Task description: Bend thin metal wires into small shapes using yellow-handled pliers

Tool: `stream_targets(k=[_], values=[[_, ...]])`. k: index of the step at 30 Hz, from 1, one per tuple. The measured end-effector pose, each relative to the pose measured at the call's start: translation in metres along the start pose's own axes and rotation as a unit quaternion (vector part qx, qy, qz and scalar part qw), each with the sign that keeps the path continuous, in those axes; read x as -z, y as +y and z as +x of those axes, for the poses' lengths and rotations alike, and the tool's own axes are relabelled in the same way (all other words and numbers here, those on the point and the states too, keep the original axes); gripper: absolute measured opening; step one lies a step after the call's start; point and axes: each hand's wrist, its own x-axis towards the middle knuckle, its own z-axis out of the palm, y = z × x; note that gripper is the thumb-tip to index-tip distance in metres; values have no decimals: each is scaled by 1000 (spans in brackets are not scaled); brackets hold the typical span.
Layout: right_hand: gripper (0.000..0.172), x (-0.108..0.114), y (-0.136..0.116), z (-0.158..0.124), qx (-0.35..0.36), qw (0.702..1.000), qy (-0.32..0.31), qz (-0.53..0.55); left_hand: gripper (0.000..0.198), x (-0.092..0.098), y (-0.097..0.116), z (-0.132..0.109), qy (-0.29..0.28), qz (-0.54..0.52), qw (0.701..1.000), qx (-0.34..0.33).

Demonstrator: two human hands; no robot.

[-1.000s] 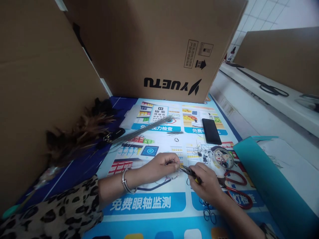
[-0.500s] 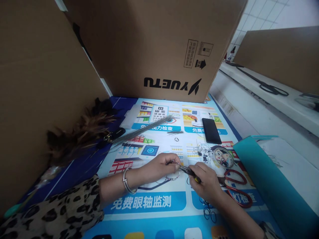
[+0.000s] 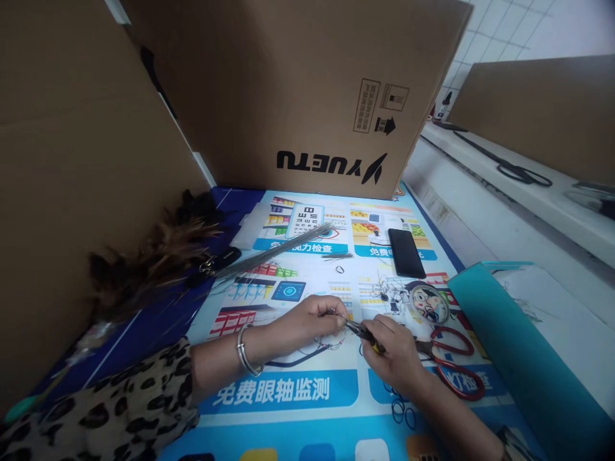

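Observation:
My left hand (image 3: 311, 321) pinches a thin wire piece with small beads (image 3: 335, 338) just above the printed mat (image 3: 288, 390). A silver bangle sits on that wrist. My right hand (image 3: 394, 355) is closed round small pliers (image 3: 361, 331) with yellow-and-black handles. The plier tip meets the wire at my left fingertips. Both hands hover over the middle of the mat, near its front.
Red-handled scissors (image 3: 451, 365) lie right of my right hand. A black phone (image 3: 406, 252), a bundle of straight wires (image 3: 273, 256), feathers (image 3: 154, 256), small black rings (image 3: 401, 410), a teal folder (image 3: 519, 358) and cardboard boxes (image 3: 307, 89) surround the mat.
Hardly anything differs. Both hands stay together at the wire piece, with only slight shifts of the fingers and a small camera movement.

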Motion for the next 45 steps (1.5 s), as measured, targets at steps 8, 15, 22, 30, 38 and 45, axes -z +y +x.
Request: stream_targets(k=[8,15,22,30,38,45], values=[[20,-1,-2,1,-4,1000,-7,5,14,0,-1,0,-1,-12,1000,4],[19,-1,-4,1,-11,1000,-16,14,14,-2,2,0,-3,-21,1000,2],[17,-1,-5,1,-15,999,-21,31,13,-2,1,0,-2,-36,999,2],[17,-1,-6,2,-8,999,-16,42,15,-3,1,0,2,-45,999,7],[18,0,-6,2,-3,998,-18,54,14,-2,-1,0,-4,-53,999,3],[17,-1,-6,1,-3,998,-21,51,13,-2,-3,0,-5,-51,999,6]])
